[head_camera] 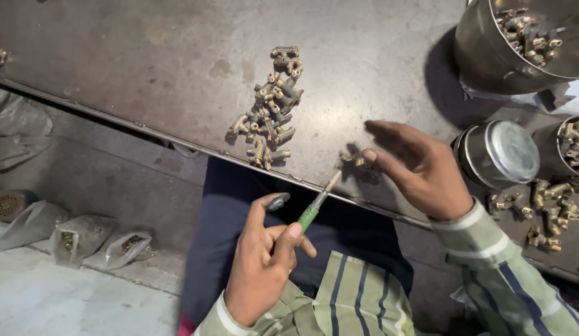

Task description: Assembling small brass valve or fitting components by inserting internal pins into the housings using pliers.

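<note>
**Brass fitting held at the table edge, tool tip at it**

Brass fitting (pixel 353 157), small and angular, sits just right of the frame's centre, pinched at the fingertips of the right hand (pixel 420 169), whose other fingers are spread fairly straight above the dark metal table (pixel 146 68). Lower centre, the left hand (pixel 264 261) is closed round a green-handled tool (pixel 314 208); its pale tip slants up to the right and ends just beside the fitting, whether touching I cannot tell. Thumb and forefinger of this hand are blackened at the tips.

Above centre, a loose pile of brass fittings (pixel 269 112) lies on the table. At the upper right corner stands a large steel pot (pixel 519 43) with more fittings inside. Below it, at the right edge, a lidded steel tin (pixel 498 152) stands beside a small open tin (pixel 572 146) of fittings, with more scattered pieces (pixel 547 211) below them. At the lower left, clear plastic bags (pixel 84 239) lie on the floor.
</note>
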